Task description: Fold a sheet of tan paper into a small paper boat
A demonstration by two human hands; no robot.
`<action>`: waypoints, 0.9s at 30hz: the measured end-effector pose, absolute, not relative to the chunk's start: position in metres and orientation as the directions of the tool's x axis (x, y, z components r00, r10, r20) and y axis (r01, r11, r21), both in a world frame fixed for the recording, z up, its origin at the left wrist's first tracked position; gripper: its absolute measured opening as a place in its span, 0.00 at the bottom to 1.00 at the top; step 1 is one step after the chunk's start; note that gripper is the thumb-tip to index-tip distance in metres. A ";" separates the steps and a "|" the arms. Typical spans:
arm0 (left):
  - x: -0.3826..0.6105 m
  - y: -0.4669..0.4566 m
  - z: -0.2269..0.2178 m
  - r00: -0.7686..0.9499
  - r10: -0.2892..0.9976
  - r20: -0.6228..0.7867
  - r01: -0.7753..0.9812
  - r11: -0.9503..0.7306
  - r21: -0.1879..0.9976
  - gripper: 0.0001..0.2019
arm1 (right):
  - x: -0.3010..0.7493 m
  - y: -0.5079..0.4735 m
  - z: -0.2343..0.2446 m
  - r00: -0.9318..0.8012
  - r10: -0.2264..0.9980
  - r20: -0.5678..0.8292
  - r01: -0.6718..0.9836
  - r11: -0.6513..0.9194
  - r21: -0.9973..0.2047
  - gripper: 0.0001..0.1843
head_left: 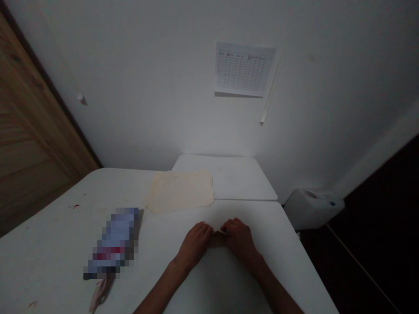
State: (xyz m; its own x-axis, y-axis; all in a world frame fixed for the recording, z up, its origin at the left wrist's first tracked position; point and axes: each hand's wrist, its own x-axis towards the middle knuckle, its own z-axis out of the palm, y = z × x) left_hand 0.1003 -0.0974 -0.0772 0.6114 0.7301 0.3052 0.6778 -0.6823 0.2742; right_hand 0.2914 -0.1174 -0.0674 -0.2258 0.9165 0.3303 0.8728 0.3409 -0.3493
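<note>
Both my hands are close together over the white table [262,222], just in front of me. My left hand [197,240] is closed, its fingertips pinching one side of a small, thin, pale piece [217,231]. The other side is pinched in my right hand [240,237], whose fingers are curled. The piece looks like a folded scrap, but most of it is hidden by my fingers and dim light, so its exact kind cannot be told. Beyond my left hand lie flat cream-coloured sheets [180,189], stacked with uneven edges.
A blurred-out blue and red item [113,244] with a pale pink strap [100,293] lies on the left. Behind the table, a white board or second tabletop [229,174] meets the wall. A white plastic container [312,213] stands right. A printed sheet [244,69] hangs above.
</note>
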 end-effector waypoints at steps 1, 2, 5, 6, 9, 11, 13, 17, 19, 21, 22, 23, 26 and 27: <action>0.100 -0.099 -0.077 0.626 0.717 0.306 0.668 -0.696 0.263 0.07 | 0.291 -0.119 -0.068 -0.241 0.907 0.345 0.876 0.356 -0.326 0.09; 0.099 -0.100 -0.076 0.646 0.698 0.311 0.653 -0.715 0.249 0.06 | 0.290 -0.120 -0.069 -0.256 0.898 0.358 0.879 0.371 -0.301 0.09; 0.096 -0.104 -0.077 0.710 0.612 0.348 0.584 -0.788 0.196 0.09 | 0.290 -0.123 -0.075 -0.304 0.864 0.400 0.887 0.410 -0.210 0.05; 0.095 -0.105 -0.078 0.725 0.586 0.361 0.564 -0.807 0.177 0.12 | 0.290 -0.124 -0.078 -0.318 0.851 0.418 0.888 0.422 -0.184 0.04; 0.092 -0.107 -0.082 0.738 0.555 0.383 0.549 -0.824 0.137 0.15 | 0.294 -0.126 -0.087 -0.352 0.802 0.483 0.876 0.464 -0.132 0.04; 0.090 -0.106 -0.086 0.737 0.558 0.381 0.560 -0.820 0.116 0.14 | 0.298 -0.128 -0.091 -0.383 0.770 0.510 0.859 0.500 -0.110 0.06; 0.088 -0.106 -0.090 0.745 0.552 0.373 0.566 -0.820 0.083 0.14 | 0.302 -0.132 -0.092 -0.421 0.745 0.518 0.840 0.536 -0.089 0.08; 0.085 -0.105 -0.093 0.781 0.526 0.336 0.548 -0.836 0.035 0.17 | 0.311 -0.138 -0.090 -0.477 0.723 0.500 0.807 0.586 -0.076 0.12; 0.084 -0.104 -0.093 0.792 0.525 0.313 0.543 -0.839 0.032 0.19 | 0.314 -0.139 -0.090 -0.484 0.731 0.480 0.803 0.589 -0.086 0.13; 0.083 -0.104 -0.093 0.798 0.527 0.291 0.542 -0.840 0.034 0.20 | 0.315 -0.139 -0.090 -0.483 0.752 0.450 0.809 0.579 -0.099 0.15; 0.082 -0.104 -0.092 0.801 0.527 0.283 0.540 -0.841 0.037 0.21 | 0.316 -0.140 -0.089 -0.479 0.766 0.428 0.815 0.569 -0.107 0.16; 0.081 -0.104 -0.091 0.805 0.526 0.275 0.537 -0.843 0.042 0.21 | 0.317 -0.141 -0.088 -0.475 0.784 0.401 0.822 0.557 -0.117 0.18; 0.080 -0.108 -0.086 0.812 0.520 0.265 0.525 -0.849 0.056 0.21 | 0.319 -0.147 -0.082 -0.459 0.830 0.317 0.836 0.524 -0.162 0.23; 0.080 -0.110 -0.085 0.809 0.521 0.272 0.525 -0.849 0.064 0.20 | 0.320 -0.150 -0.078 -0.455 0.840 0.295 0.836 0.517 -0.184 0.25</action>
State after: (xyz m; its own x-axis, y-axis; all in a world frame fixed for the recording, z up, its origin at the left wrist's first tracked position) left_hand 0.0796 -0.1095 -0.0845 0.8093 0.5207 0.2717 0.5247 -0.8489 0.0638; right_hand 0.3196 -0.1500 -0.0783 -0.4551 0.8401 0.2951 0.8359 0.5173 -0.1838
